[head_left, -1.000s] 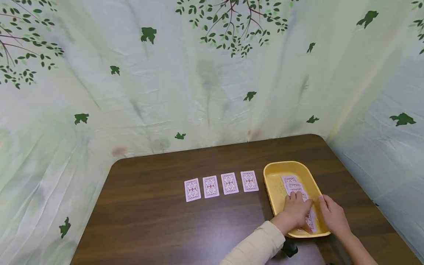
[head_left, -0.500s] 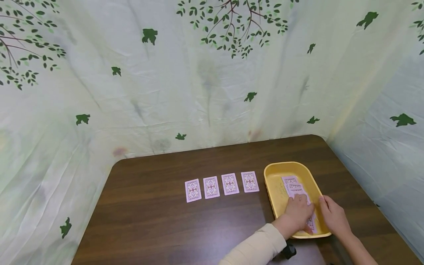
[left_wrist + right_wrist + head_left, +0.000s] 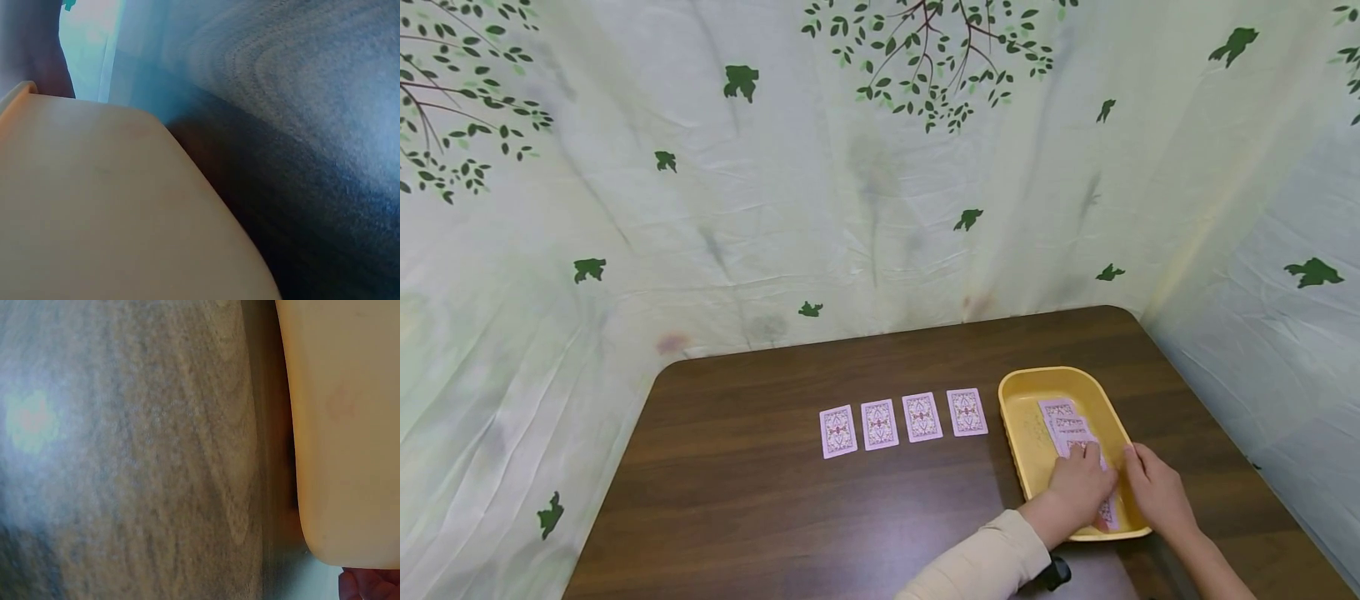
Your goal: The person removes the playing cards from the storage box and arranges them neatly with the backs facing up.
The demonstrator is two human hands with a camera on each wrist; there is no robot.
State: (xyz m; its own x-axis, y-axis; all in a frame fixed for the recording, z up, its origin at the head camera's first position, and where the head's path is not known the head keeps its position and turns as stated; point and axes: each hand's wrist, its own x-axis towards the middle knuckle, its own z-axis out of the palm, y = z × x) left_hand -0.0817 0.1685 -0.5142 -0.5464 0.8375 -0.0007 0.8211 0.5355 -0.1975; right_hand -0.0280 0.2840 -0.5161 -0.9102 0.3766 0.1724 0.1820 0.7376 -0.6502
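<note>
A yellow plastic tray [image 3: 1028, 392] holds several purple-backed playing cards [image 3: 1060, 414], overlapping in a slanting row. My left hand [image 3: 1078, 487] reaches in over the near-side rim, fingers bent down onto the lower cards and thumb on the right. Its fingertips are hidden, so I cannot tell whether it pinches a card. My right hand [image 3: 1157, 492] holds the tray's right rim, thumb on top and the other fingers hidden along the outer side. In the left wrist view the tray's smooth wall [image 3: 112, 200] fills the lower left. Reddish fingers [image 3: 369, 586] show below the tray wall [image 3: 350, 437] in the right wrist view.
Left of the tray lie several face-down cards [image 3: 879, 424] in a spaced row on the dark wooden table [image 3: 760, 517]. A leaf-print curtain [image 3: 865, 200] hangs behind the table's far edge. A black device [image 3: 1056, 573] sits under my left wrist.
My left hand has slid a little toward me and to the right over the cards, fingers bending more, uncovering more of the upper cards. The right hand has kept its hold on the tray.
</note>
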